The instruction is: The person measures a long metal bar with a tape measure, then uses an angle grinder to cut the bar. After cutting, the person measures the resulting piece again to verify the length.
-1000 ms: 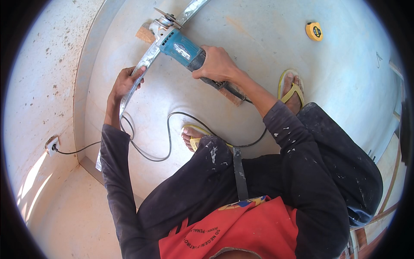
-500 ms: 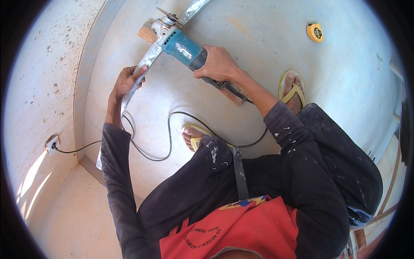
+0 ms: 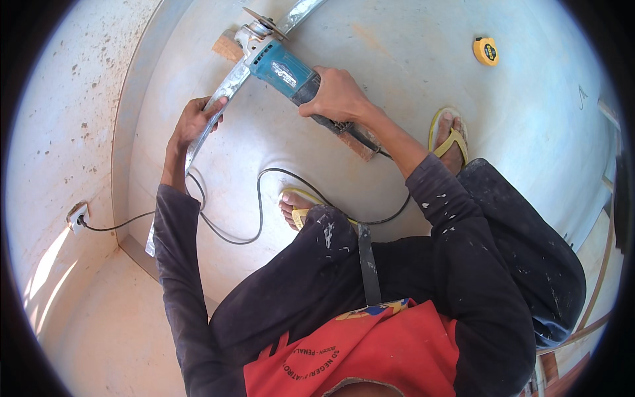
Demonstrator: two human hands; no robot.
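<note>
My right hand [image 3: 336, 98] is wrapped round the rear body of a teal angle grinder [image 3: 281, 69]. The grinder's cutting disc [image 3: 266, 25] lies at the long metal channel [image 3: 231, 85], by the upper edge of the picture. Closed on that channel, nearer to me, is my left hand [image 3: 197, 122]. A wooden block [image 3: 228, 46] sits under the channel beside the grinder head. Another piece of wood [image 3: 357, 147] lies on the floor by the grinder's tail. Whether the disc touches the metal, I cannot tell.
A black power cord [image 3: 260, 198] loops over the floor between my feet and the wall socket [image 3: 79, 217] at left. At upper right lies a yellow tape measure [image 3: 485, 51]. My sandalled feet [image 3: 450, 139] flank the work. The speckled wall [image 3: 79, 86] runs along the left.
The view has shifted very slightly. Both hands keep their holds, and the grinder stays at nearly the same spot on the channel.
</note>
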